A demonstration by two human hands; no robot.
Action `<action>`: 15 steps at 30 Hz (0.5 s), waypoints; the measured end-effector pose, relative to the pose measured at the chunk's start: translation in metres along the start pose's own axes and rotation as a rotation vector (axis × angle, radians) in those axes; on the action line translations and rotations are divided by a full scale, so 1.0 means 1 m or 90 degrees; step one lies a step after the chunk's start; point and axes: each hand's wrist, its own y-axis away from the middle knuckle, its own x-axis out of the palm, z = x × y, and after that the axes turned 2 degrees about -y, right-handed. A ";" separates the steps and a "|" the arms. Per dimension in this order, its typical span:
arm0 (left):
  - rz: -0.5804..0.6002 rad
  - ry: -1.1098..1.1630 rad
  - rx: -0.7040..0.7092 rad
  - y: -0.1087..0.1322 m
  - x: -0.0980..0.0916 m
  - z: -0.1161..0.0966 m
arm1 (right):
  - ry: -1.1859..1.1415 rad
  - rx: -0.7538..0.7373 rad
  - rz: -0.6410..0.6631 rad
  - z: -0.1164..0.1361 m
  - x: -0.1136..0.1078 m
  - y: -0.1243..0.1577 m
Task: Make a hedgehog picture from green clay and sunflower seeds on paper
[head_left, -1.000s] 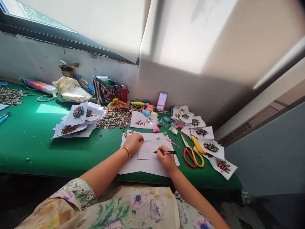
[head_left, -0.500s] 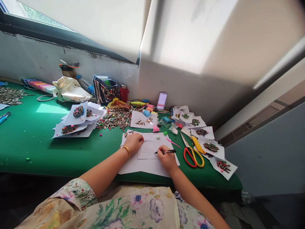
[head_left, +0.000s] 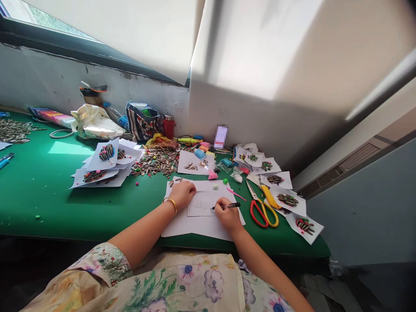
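My right hand (head_left: 228, 213) is closed around a black pen (head_left: 231, 205). The pen's tip touches a small white sheet (head_left: 198, 212), which bears a thin outline with a rounded top. On the left edge of that sheet lies my left hand (head_left: 182, 193), its fingers resting on the paper and holding nothing. Larger white paper (head_left: 182, 227) lies underneath. A few striped seeds (head_left: 171, 183) are at its upper left. Near its upper right are a pale lump (head_left: 215, 187), a green lump (head_left: 225, 181) and a pink stick (head_left: 236, 194).
Scissors (head_left: 260, 210) with red and yellow handles and a yellow tool (head_left: 270, 196) lie to the right, beside cards (head_left: 296, 211) covered with seeds. More seed cards (head_left: 94, 164) are stacked at left. Behind are a seed pile (head_left: 159, 159), a striped bag (head_left: 142, 123) and a red bottle (head_left: 169, 128).
The pen has shifted very slightly on the small sheet, still in my right hand. My left hand has stayed where it was.
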 end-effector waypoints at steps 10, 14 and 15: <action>-0.001 -0.004 -0.001 0.000 0.000 0.000 | -0.004 -0.002 -0.004 -0.002 0.000 -0.002; -0.003 -0.003 0.001 0.000 0.001 0.001 | -0.010 0.001 -0.006 -0.001 -0.001 -0.002; -0.003 -0.002 0.002 0.000 0.001 0.001 | -0.011 0.001 -0.005 -0.001 -0.001 -0.002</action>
